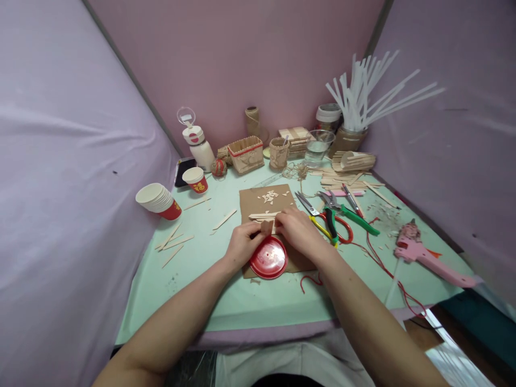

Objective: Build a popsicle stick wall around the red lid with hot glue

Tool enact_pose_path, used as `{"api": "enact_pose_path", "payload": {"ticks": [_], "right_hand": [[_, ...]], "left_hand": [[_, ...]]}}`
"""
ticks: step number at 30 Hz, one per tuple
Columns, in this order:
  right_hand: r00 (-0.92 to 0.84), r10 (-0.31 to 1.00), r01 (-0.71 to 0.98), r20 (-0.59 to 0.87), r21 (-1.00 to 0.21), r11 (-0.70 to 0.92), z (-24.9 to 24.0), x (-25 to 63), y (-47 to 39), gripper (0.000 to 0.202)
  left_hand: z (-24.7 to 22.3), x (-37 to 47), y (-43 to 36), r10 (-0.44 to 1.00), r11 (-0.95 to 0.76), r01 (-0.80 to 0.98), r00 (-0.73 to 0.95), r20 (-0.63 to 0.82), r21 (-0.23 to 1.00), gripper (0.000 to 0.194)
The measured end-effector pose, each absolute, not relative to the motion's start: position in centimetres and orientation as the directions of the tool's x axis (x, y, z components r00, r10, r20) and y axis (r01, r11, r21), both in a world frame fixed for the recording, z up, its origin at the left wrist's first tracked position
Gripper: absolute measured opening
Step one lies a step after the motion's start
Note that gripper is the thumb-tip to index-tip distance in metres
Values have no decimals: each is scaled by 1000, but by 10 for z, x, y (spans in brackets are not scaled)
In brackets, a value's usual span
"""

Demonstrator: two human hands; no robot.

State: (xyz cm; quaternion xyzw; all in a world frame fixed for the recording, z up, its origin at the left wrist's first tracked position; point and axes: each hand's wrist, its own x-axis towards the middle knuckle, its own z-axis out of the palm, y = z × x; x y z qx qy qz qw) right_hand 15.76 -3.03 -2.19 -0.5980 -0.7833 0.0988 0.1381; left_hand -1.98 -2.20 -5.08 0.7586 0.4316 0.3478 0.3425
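My left hand (243, 243) is closed, thumb and fingers pinching a small brown piece (266, 227) that looks like cardboard. From the other side my right hand (299, 230) comes in with its fingers bent and closed by the wooden craft sticks (264, 216); its fingertips partly hide what they grip. Under both hands lies a sheet of brown cardboard (249, 200). A red round lid (269, 259) rests on it just below the hands. Small pale wood chips (270, 197) are heaped on the cardboard beyond the sticks.
Right of the cardboard lie scissors (309, 204), green-handled pruners (358, 219) and a pink glue gun (427, 257). Paper cups (157, 201) and loose sticks (171, 242) are on the left. Along the back stand a bottle (201, 153), a basket (245, 156) and a water bowl (316, 153).
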Motion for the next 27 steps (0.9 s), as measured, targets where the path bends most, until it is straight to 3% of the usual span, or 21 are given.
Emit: {"api": "enact_pose_path", "payload": {"ticks": [11,17,27], "right_hand": [[17,993,811,114,-582,53,-34,174,-44,10],[34,996,556,80,-830,48,-38,172,-52,15],[45,991,521,122,-850,81,-45,161,-59,13]], "left_hand": [[-50,-19,-22,896,-385,425,386,221,819,16],[-50,-19,-23,899,-380,423,380,220,823,14],[-50,-19,-23,895,-380,399,387,222,835,16]]}}
